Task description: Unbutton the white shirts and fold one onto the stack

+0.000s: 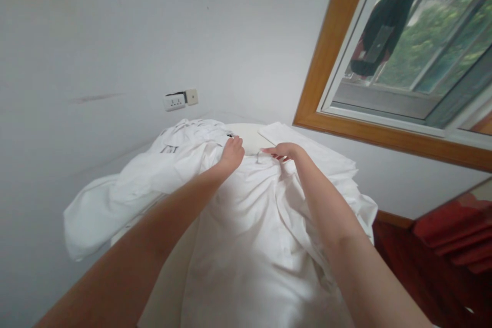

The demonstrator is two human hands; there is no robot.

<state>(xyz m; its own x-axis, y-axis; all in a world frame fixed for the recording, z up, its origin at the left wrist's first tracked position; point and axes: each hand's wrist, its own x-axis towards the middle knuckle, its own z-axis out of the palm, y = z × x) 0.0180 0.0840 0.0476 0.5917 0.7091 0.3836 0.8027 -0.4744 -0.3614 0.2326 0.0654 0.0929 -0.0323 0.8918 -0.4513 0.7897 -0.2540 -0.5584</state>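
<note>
A white cloth garment (246, 246) lies spread and wrinkled in front of me, running down toward the bottom of the view. My left hand (232, 154) is closed at its upper left edge, the fingers curled over the cloth. At its upper right edge my right hand (285, 151) pinches the fabric between thumb and fingers. A short stretch of the garment's top edge spans between the two hands. What kind of garment it is I cannot make out. Beneath it shows a cream-coloured surface (249, 136).
Piled white cloth (154, 169) with dark marks lies on the left. Folded white cloths (321, 151) are stacked on the right. Behind stands a white wall with a power socket (175, 102). A wood-framed window (334, 36) is upper right; red fabric (457, 230) hangs lower right.
</note>
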